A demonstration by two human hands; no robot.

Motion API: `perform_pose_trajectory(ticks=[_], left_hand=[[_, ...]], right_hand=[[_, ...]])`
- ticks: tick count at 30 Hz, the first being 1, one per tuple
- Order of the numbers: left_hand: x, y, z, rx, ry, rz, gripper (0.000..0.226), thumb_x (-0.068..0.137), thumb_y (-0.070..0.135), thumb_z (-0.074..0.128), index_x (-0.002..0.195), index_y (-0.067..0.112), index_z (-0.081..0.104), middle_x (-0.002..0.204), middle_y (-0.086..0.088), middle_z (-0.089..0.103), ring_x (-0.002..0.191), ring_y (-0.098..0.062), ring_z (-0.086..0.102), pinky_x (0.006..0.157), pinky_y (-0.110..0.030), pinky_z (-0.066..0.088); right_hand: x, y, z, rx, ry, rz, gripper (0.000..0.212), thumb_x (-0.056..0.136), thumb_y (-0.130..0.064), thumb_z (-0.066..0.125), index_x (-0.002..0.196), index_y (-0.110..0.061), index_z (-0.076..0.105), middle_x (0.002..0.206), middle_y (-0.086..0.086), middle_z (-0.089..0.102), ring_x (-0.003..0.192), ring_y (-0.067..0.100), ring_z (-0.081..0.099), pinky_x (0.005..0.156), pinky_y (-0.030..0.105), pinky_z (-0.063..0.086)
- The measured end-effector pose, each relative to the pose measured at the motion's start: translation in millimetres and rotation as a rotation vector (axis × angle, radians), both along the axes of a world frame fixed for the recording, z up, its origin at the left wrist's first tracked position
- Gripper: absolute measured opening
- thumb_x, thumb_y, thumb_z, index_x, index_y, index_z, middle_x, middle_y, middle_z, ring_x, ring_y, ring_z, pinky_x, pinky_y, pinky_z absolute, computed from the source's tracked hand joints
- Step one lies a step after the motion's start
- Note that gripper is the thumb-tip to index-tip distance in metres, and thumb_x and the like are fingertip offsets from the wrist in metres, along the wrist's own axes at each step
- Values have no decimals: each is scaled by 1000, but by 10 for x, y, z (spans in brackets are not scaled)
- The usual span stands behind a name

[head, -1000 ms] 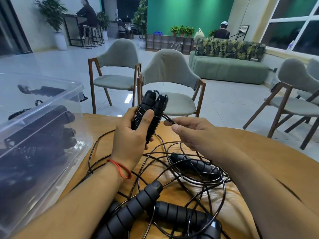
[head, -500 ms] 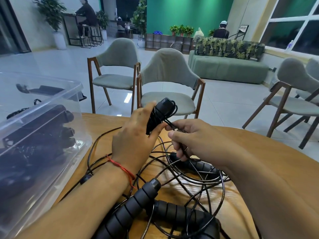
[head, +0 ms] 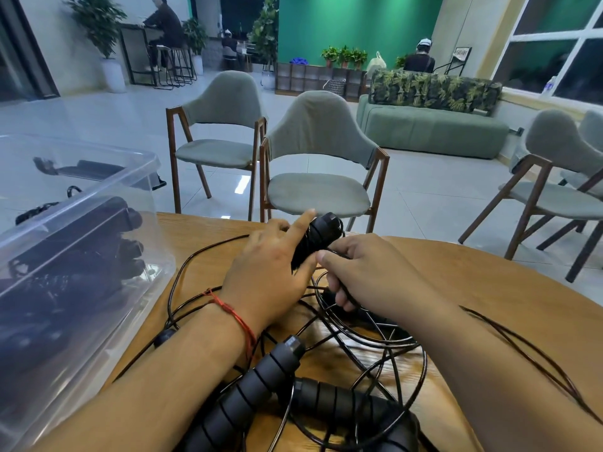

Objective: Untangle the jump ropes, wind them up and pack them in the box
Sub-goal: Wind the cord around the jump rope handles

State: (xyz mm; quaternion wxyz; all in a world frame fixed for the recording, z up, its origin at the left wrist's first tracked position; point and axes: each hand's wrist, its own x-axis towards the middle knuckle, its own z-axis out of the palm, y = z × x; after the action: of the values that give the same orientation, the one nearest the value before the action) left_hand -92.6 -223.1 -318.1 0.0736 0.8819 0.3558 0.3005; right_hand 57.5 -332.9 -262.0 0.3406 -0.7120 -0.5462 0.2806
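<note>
My left hand (head: 270,272) holds a pair of black jump-rope handles (head: 318,239) low over the wooden table (head: 489,288), thumb against them and forefinger stretched out along them. Close beside it, my right hand (head: 365,272) grips the thin black cord that runs from those handles. Below both hands lies a tangle of black cord (head: 368,340) with two more ribbed black handles (head: 261,383) near the front edge. At the left stands a clear plastic box (head: 81,256) that holds several wound black ropes.
Two grey chairs (head: 319,158) stand just beyond the table's far edge, more chairs to the right. A loose cord (head: 528,350) trails over the table past my right forearm. People sit far off in the room.
Both hands have come down from raised to near the table. The handles now point away from me. My right hand has moved from pinching the cord at the handles to gripping it lower.
</note>
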Motion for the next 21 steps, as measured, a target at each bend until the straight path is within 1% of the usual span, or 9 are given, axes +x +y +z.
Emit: perform_pose_trajectory(ticks=[4,6,8,10,12,14,17,19,21], left_hand=[[-2,-3,24,-67,-1,-106,74,103,49,53,165,46,13,151,10,50,125,-15,57,94,-35,55],[8,-61,29,-106,-26,-193,79,102,44,54,166,44,8,152,10,49,123,-10,56,95,-32,55],[8,-87,40,-190,-78,-269,75,102,43,47,166,45,9,155,12,47,129,-7,51,102,-35,53],[-7,-67,76,-341,-201,-322,66,103,39,40,164,48,20,159,15,45,140,-2,43,114,-38,46],[-33,-43,92,-442,-349,-385,57,106,30,42,160,46,36,156,18,48,141,3,43,119,-38,43],[-55,-53,126,-422,-454,-432,52,106,26,53,155,44,47,151,17,51,139,-6,50,112,-41,51],[-61,-27,138,-561,-638,-444,64,94,32,77,150,46,50,140,9,55,120,-21,63,85,-40,65],[-55,27,148,-764,-762,-406,90,77,38,90,154,45,43,138,7,58,121,-23,65,87,-44,64],[-70,90,124,-928,-735,-426,94,69,45,91,152,37,48,137,0,63,125,-25,65,96,-46,60]], right_hand=[[2,38,-54,-2,8,-51,27,108,-43,58,96,-23,73,67,-1,71,57,14,71,63,32,61],[31,41,-57,26,-11,-66,27,105,-47,61,94,-25,72,67,-1,70,59,14,71,63,32,61],[73,25,-32,55,-14,-75,25,102,-50,66,97,-27,73,67,-1,68,59,14,71,62,31,60],[105,2,8,79,-23,-77,28,99,-53,69,99,-26,75,65,1,67,55,13,68,59,29,58],[120,-12,38,125,-61,-82,30,96,-57,71,97,-27,76,61,-1,65,51,13,67,56,29,55],[139,-19,54,187,-71,-86,30,96,-58,71,100,-29,76,57,-8,63,50,11,64,56,30,53],[180,-44,87,256,61,-52,27,98,-51,71,113,-30,77,53,-15,60,49,12,55,55,26,49],[188,-57,109,274,90,3,24,101,-46,69,117,-31,78,52,-14,57,48,12,51,53,23,45],[187,-60,112,281,106,56,23,103,-39,68,122,-31,77,55,-18,59,50,12,50,53,23,45]])
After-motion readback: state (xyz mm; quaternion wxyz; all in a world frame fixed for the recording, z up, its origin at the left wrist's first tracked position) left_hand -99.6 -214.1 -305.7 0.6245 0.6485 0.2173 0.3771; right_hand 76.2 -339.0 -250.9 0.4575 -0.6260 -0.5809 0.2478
